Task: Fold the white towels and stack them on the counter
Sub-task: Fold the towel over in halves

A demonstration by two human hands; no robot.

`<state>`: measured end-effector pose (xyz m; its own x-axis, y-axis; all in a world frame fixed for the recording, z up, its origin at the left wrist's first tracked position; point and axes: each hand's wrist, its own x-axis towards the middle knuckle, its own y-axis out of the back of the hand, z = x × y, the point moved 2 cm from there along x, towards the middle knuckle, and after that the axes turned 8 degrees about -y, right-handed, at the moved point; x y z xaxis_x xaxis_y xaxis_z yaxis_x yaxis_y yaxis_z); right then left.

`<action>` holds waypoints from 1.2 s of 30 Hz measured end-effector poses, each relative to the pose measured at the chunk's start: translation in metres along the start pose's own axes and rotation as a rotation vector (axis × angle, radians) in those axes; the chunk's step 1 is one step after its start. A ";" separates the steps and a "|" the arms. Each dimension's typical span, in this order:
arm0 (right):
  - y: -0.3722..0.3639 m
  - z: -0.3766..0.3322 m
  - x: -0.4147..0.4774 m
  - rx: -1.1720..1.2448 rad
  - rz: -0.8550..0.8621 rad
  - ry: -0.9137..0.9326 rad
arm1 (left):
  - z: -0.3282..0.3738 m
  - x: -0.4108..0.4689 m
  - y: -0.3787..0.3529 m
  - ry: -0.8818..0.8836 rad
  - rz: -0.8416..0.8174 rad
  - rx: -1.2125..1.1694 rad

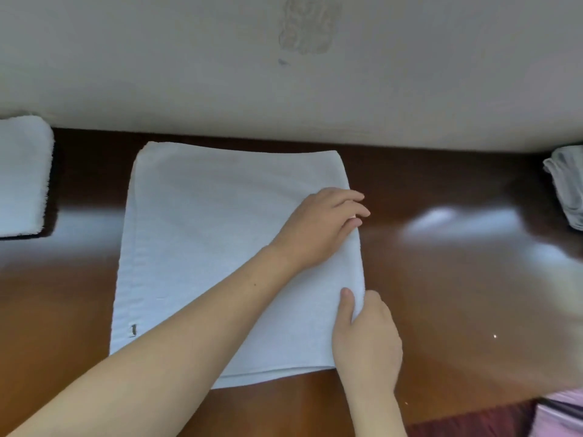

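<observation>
The towel is soft white cloth, matt, with faint ribs down one side. The left towel looks fluffy. The table is dark wood, smooth and very shiny. The wall is pale and matt, with one rough patch.

- Wall: plain, pale grey-beige, spanning 12 o'clock.
- Patch: rough, discoloured, on wall at 12 o'clock.
- Counter: glossy reddish-brown wood, centre to 6 o'clock.
- Glare: soft light reflection on counter, 3 o'clock.
</observation>
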<state>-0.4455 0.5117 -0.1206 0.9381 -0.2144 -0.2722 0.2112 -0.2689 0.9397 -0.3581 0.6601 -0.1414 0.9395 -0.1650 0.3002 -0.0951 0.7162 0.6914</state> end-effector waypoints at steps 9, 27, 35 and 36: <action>0.012 0.019 -0.002 0.365 -0.161 0.015 | -0.004 0.064 0.018 -0.234 -0.535 0.398; 0.021 0.039 0.005 0.349 -0.086 0.054 | -0.002 0.084 0.037 -0.067 -0.884 0.259; 0.017 0.042 0.004 0.416 -0.069 -0.005 | 0.004 0.085 0.031 -0.322 -0.829 0.420; 0.019 0.044 0.006 0.459 -0.090 -0.021 | 0.005 0.085 0.031 -0.263 -0.845 0.382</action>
<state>-0.4477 0.4639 -0.1139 0.9150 -0.1888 -0.3566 0.1432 -0.6742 0.7245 -0.2830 0.6652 -0.0916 0.6478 -0.7046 -0.2896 0.4345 0.0295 0.9002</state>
